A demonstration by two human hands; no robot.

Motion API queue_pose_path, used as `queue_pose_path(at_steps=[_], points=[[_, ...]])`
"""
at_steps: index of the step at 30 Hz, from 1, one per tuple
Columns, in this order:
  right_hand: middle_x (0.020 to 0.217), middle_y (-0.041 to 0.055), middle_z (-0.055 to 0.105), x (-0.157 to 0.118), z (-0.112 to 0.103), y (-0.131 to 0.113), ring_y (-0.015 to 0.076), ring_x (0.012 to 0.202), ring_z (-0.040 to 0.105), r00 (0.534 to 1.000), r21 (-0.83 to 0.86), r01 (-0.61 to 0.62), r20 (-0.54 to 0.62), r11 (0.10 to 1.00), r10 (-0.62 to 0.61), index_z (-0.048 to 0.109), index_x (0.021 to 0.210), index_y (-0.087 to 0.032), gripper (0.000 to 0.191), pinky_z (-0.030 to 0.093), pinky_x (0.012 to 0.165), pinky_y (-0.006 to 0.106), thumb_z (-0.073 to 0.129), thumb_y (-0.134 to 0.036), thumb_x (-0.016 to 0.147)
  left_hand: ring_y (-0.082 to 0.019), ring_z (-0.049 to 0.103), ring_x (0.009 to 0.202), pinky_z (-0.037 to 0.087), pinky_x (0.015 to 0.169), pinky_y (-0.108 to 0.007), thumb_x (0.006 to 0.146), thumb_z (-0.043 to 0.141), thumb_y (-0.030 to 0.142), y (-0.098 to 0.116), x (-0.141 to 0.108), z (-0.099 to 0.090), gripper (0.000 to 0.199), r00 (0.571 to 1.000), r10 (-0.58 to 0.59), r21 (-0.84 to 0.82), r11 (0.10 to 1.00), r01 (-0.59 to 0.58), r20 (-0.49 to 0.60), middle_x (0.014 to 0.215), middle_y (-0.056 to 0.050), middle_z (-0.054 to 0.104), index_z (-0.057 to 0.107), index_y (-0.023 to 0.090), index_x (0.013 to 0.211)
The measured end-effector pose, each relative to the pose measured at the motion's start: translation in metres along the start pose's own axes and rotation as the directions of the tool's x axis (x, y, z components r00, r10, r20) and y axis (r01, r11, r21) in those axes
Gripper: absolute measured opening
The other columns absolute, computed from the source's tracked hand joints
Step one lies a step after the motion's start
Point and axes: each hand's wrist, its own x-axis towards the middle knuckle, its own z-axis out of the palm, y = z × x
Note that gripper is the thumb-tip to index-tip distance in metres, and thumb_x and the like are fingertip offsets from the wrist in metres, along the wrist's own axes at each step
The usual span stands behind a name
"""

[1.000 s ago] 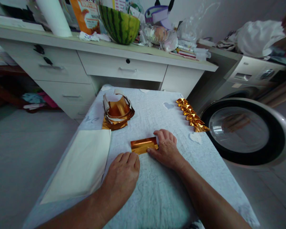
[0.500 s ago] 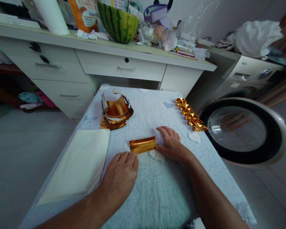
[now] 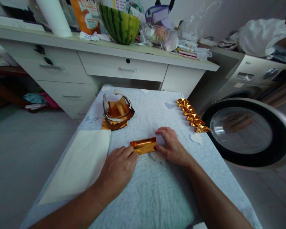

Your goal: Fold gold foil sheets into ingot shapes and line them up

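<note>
A small sheet of gold foil paper (image 3: 143, 146) lies curled on the cloth-covered table in front of me, its upper edge bent over. My left hand (image 3: 121, 163) is closed at its lower left corner, fingers bent and pressed together; the thumb is mostly hidden. At the right end, my right hand (image 3: 169, 144) curves around the paper, thumb on the lower edge and fingertips by the upper one. Beyond my left hand stands a loose ring of gold foil sheets (image 3: 118, 109). Several folded gold foil pieces (image 3: 192, 116) form a row at the right table edge.
A stack of cream paper (image 3: 78, 165) lies on the table's left side. Behind is a white drawer desk (image 3: 124, 65) bearing a cut watermelon (image 3: 119, 25), an orange pouch (image 3: 85, 16) and plastic bags. To the right, a washing machine's round door (image 3: 243, 132) stands open beside the table.
My left hand's fingers have moved up onto the paper's left corner. The right hand has shifted slightly left around the right end, and the paper's curled upper edge shows more clearly.
</note>
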Motion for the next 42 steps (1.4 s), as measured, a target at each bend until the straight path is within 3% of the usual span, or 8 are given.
queue_pose_path(at_steps=[10, 16, 19, 25, 29, 35, 38, 42], points=[[0.121, 0.0073, 0.054, 0.003, 0.006, 0.005, 0.0263, 0.115, 0.046, 0.998, 0.003, -0.032, 0.047, 0.999, 0.032, 0.065, 0.088, -0.021, 0.015, 0.034, 0.1, 0.045, 0.073, -0.02, 0.076, -0.023, 0.058, 0.081, 0.046, 0.075, -0.04, 0.094, 0.048, 0.019, -0.003, 0.009, 0.0, 0.018, 0.994, -0.091, -0.134, 0.986, 0.099, 0.067, 0.084, -0.005, 0.061, 0.062, 0.019, 0.084], [0.123, 0.0067, 0.054, 0.003, 0.0, 0.006, 0.0257, 0.118, 0.044, 0.997, 0.103, -0.032, 0.075, 0.994, 0.025, 0.067, 0.08, -0.02, 0.004, 0.032, 0.102, 0.045, 0.068, -0.016, 0.079, -0.023, 0.056, 0.083, 0.047, 0.076, -0.039, 0.089, 0.053, 0.015, -0.004, 0.009, 0.0, 0.007, 0.994, -0.11, -0.2, 0.974, 0.108, 0.005, 0.086, -0.004, 0.058, 0.056, 0.019, 0.084], [0.12, 0.0072, 0.055, 0.003, 0.0, 0.007, 0.0253, 0.116, 0.046, 0.999, 0.213, -0.03, 0.04, 0.977, 0.022, 0.066, 0.078, -0.019, 0.002, 0.032, 0.101, 0.044, 0.066, -0.02, 0.08, -0.023, 0.054, 0.087, 0.047, 0.078, -0.04, 0.084, 0.059, 0.012, -0.004, 0.008, 0.0, 0.011, 0.985, -0.156, -0.27, 0.954, 0.131, -0.072, 0.091, -0.004, 0.057, 0.052, 0.018, 0.089], [0.09, 0.0034, 0.06, 0.004, 0.006, -0.002, 0.0209, 0.093, 0.054, 0.986, 0.365, 0.004, -0.156, 0.931, 0.057, 0.055, 0.07, -0.02, 0.015, 0.037, 0.091, 0.039, 0.06, -0.028, 0.082, -0.023, 0.055, 0.09, 0.049, 0.08, -0.041, 0.09, 0.053, 0.014, -0.001, 0.005, 0.0, 0.011, 0.983, -0.064, -0.324, 0.946, 0.005, -0.171, 0.096, -0.005, 0.06, 0.056, 0.018, 0.099], [0.079, 0.0015, 0.06, 0.002, 0.013, -0.01, 0.019, 0.081, 0.054, 0.963, 0.454, -0.083, -0.192, 0.887, 0.189, 0.056, 0.075, -0.021, 0.014, 0.042, 0.078, 0.034, 0.058, -0.032, 0.083, -0.024, 0.056, 0.097, 0.05, 0.086, -0.044, 0.093, 0.047, 0.015, 0.006, 0.004, 0.001, 0.025, 0.979, -0.029, -0.328, 0.944, -0.039, -0.2, 0.105, -0.008, 0.062, 0.055, 0.016, 0.116], [0.069, -0.0011, 0.056, -0.001, 0.025, -0.019, 0.016, 0.067, 0.054, 0.959, 0.642, -0.151, -0.09, 0.752, 0.269, 0.059, 0.079, -0.022, 0.015, 0.044, 0.06, 0.027, 0.067, -0.035, 0.079, -0.025, 0.055, 0.113, 0.049, 0.098, -0.044, 0.092, 0.049, 0.018, 0.013, 0.001, 0.01, 0.047, 0.992, -0.038, -0.452, 0.892, -0.023, -0.124, 0.123, -0.011, 0.058, 0.04, 0.017, 0.138], [0.072, 0.0001, 0.057, -0.003, 0.025, -0.023, 0.0174, 0.071, 0.056, 0.974, 0.679, -0.135, -0.044, 0.722, 0.224, 0.063, 0.084, -0.023, 0.015, 0.046, 0.062, 0.029, 0.067, -0.036, 0.079, -0.025, 0.05, 0.124, 0.045, 0.106, -0.046, 0.09, 0.05, 0.018, 0.015, 0.001, 0.012, 0.052, 0.991, -0.073, -0.503, 0.864, 0.006, -0.112, 0.133, -0.013, 0.053, 0.036, 0.018, 0.14], [0.094, 0.0049, 0.062, -0.004, 0.019, -0.028, 0.022, 0.092, 0.058, 0.996, 0.622, -0.053, -0.028, 0.781, 0.09, 0.069, 0.095, -0.023, 0.019, 0.048, 0.081, 0.037, 0.063, -0.028, 0.078, -0.025, 0.051, 0.121, 0.045, 0.105, -0.045, 0.088, 0.053, 0.02, 0.014, 0.005, 0.006, 0.044, 0.989, -0.139, -0.571, 0.816, 0.085, -0.052, 0.128, -0.011, 0.055, 0.046, 0.019, 0.132]])
